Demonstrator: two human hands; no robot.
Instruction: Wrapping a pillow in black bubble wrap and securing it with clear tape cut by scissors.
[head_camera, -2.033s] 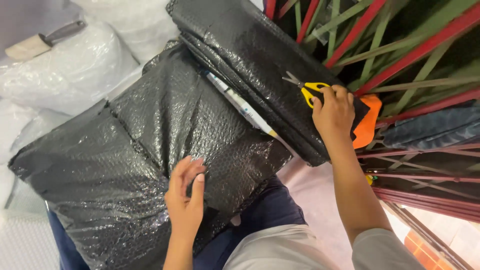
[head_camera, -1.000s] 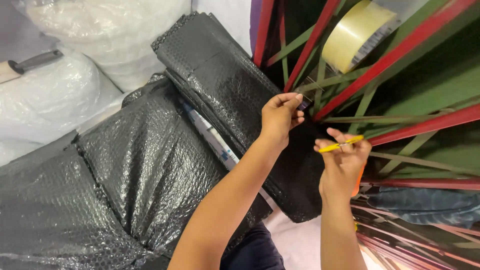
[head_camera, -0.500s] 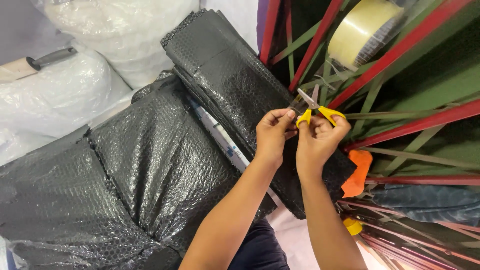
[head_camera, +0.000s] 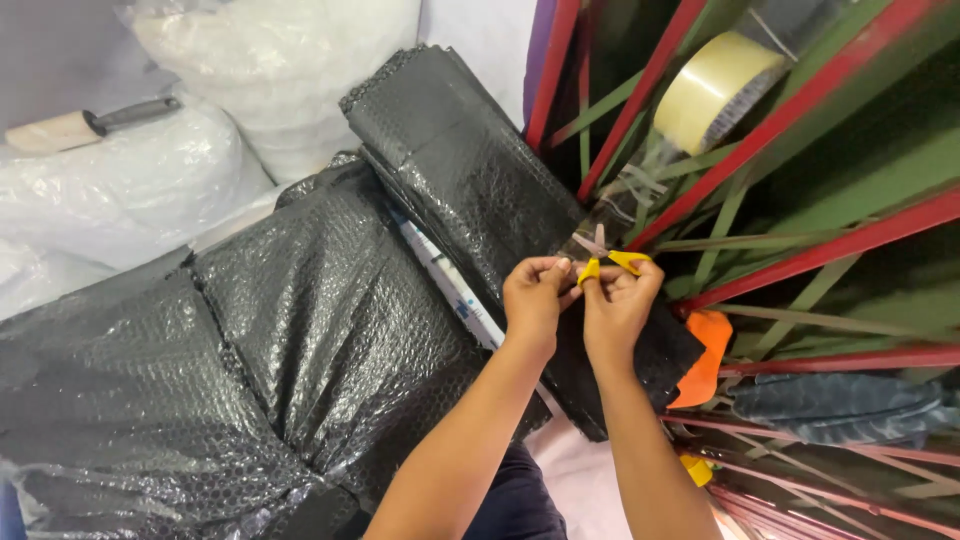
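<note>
- Our right hand (head_camera: 618, 310) is clenched on the yellow-handled scissors (head_camera: 603, 259), fingers wrapped over the handles, with the short blades poking out just above the knuckles.
- Our left hand (head_camera: 535, 297) sits right beside it, thumb and fingertips pinched together just beside the scissors' near handle — we cannot tell whether they hold the clear tape strip or only touch the scissors.
- Just above the blades a clear strip of tape (head_camera: 622, 205) runs up and away to the tape roll (head_camera: 712, 88), which hangs well above both hands among the red and green straps (head_camera: 800, 255).
- Under both wrists lies a folded stack of black bubble wrap (head_camera: 470, 185), stretching up and to the left of the grip.
- Left of the left forearm — and lower — a larger black bubble-wrapped bundle (head_camera: 250, 370) spreads out; a thin white strip (head_camera: 455, 290) shows between it and the folded stack.
- Right of the right wrist, near it, an orange piece (head_camera: 708, 360) peeks from under the black wrap.
- Far up and left of the hands lie white plastic sacks (head_camera: 130, 200), with a wooden-handled tool (head_camera: 80, 125) resting on one.
</note>
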